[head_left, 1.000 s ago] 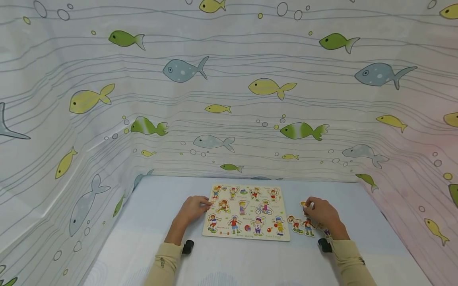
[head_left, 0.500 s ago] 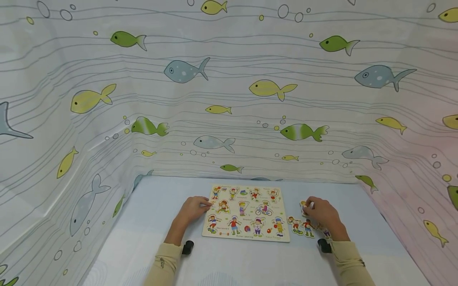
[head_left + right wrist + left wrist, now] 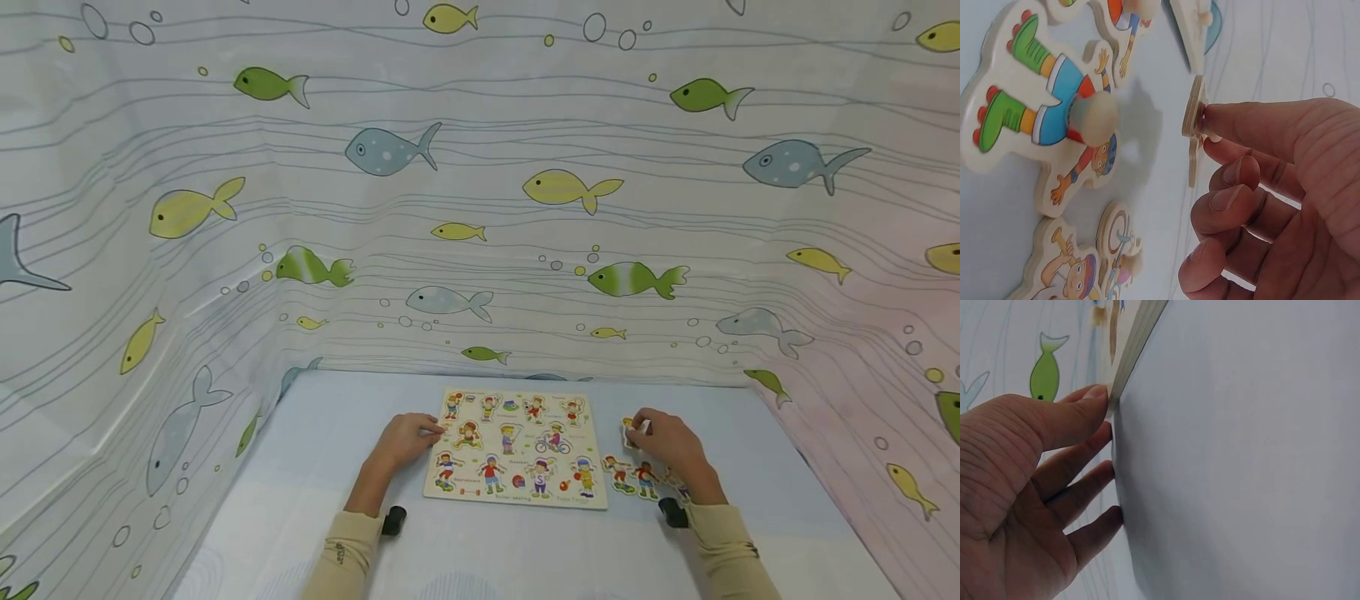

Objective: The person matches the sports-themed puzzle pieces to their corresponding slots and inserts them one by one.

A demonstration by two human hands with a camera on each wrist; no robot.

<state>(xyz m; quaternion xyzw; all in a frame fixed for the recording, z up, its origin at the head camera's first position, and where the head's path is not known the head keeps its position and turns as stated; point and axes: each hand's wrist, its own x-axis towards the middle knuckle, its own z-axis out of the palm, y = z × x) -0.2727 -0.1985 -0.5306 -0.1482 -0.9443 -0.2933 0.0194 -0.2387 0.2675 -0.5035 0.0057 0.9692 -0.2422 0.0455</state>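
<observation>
One piece [image 3: 1193, 112] pinched in right hand [image 3: 671, 442], left hand [image 3: 406, 439] spread against board [image 3: 489, 442]; imo keep it braced there.

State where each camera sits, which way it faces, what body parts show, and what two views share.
Head: on the head, facing forward and down at the puzzle board; left hand, right hand and sleeves show.
Left wrist: on that wrist, facing the puzzle board's edge; left hand only.
Right wrist: on that wrist, facing a pinched piece; right hand only.
Shared: head and right wrist both show the pinched piece and loose pieces.
</observation>
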